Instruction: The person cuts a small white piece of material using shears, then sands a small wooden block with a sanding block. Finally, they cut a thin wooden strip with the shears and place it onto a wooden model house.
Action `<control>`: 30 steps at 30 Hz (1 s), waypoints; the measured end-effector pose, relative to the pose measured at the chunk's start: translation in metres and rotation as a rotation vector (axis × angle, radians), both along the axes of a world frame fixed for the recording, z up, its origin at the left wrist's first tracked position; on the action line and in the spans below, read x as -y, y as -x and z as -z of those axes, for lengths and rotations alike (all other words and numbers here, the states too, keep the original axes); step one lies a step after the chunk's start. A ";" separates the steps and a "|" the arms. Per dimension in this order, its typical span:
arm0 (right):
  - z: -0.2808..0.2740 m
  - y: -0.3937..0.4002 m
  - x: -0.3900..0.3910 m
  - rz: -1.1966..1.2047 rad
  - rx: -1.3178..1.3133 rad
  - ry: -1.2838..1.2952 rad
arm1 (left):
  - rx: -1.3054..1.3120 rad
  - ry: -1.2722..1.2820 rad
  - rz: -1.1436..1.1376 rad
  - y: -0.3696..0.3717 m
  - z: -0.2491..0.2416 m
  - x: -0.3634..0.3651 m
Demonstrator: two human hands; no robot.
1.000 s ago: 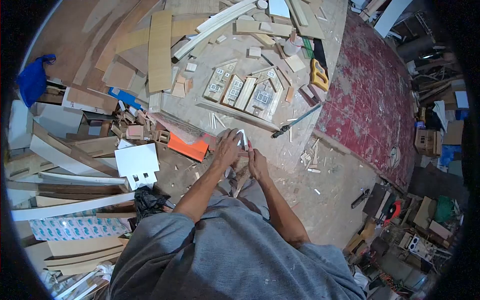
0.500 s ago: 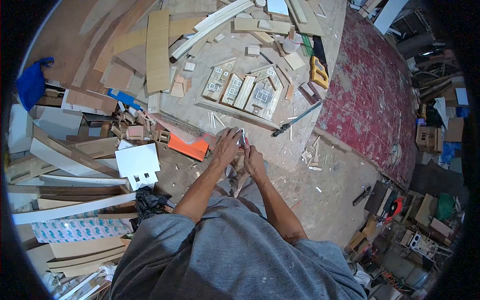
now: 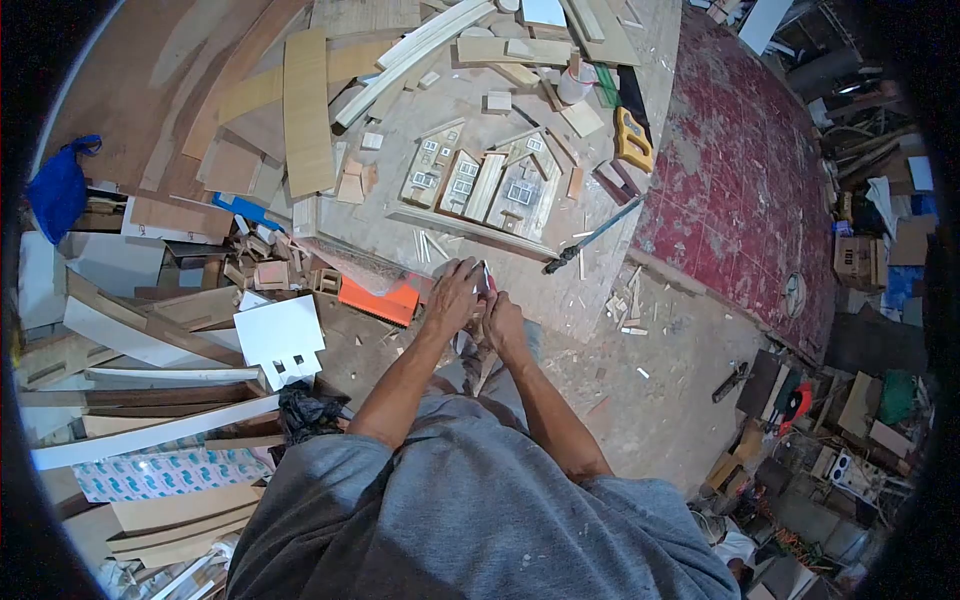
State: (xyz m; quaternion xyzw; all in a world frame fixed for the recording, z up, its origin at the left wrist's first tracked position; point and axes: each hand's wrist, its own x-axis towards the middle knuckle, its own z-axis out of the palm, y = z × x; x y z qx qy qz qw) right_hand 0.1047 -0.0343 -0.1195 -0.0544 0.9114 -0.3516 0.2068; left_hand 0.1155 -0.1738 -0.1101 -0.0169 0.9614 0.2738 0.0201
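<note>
At the near edge of the worktable (image 3: 380, 215), both hands are close together. My right hand (image 3: 506, 322) is closed around a small red utility knife (image 3: 489, 283), its pale metal end pointing away from me. Beside it on the left, my left hand (image 3: 455, 297) has its fingers bent and pressed together; whatever they pinch is hidden. Just beyond the hands lies a small wooden house-front model (image 3: 480, 185) with white-framed windows. A few thin wooden sticks (image 3: 430, 245) lie between the model and my left hand.
A yellow-handled saw (image 3: 633, 140), a white cup (image 3: 575, 85) and a dark-tipped rod (image 3: 600, 237) lie on the table's right side. Boards (image 3: 306, 110) are piled at the back left. An orange piece (image 3: 380, 297) sits left of my hands. Offcuts (image 3: 632, 305) litter the floor.
The whole view has shifted slightly. Both hands stay at the same spot by the table edge with almost the same grip.
</note>
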 end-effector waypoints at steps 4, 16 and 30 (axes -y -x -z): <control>-0.007 0.003 0.006 -0.011 0.121 -0.075 | 0.026 0.047 0.027 0.002 -0.006 0.000; -0.011 0.000 0.004 -0.012 0.117 -0.093 | 0.022 0.141 0.056 0.007 0.001 -0.003; -0.014 -0.003 0.004 0.014 0.125 -0.080 | 0.029 0.141 0.070 0.006 0.001 -0.005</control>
